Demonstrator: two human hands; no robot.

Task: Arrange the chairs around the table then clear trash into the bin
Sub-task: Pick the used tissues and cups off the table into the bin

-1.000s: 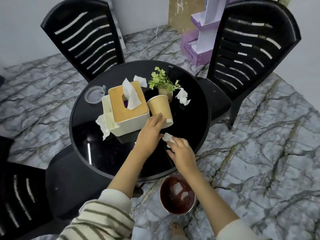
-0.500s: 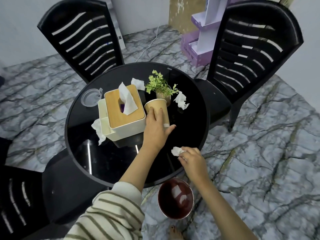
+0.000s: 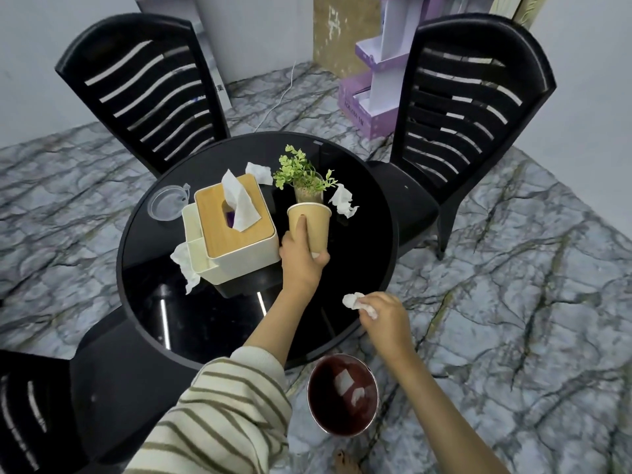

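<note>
I see my left hand (image 3: pixel 301 258) wrapped around the paper cup (image 3: pixel 309 227) at centre frame, fingers closed on its lower wall, the cup upright on the round black table (image 3: pixel 205 319); my right hand (image 3: pixel 383 316) sits lower right of centre, at the table's edge, pinching a crumpled tissue (image 3: pixel 354 300); the bin (image 3: pixel 343 395) stands on the floor at lower centre, just under that hand, with two white scraps inside; more crumpled tissues lie beside the potted plant (image 3: pixel 302 176) and the tissue box (image 3: pixel 232 227); a clear lid (image 3: pixel 166 202) rests left of the box; two black chairs (image 3: pixel 468 107) stand in the upper frame, a third at lower left.
</note>
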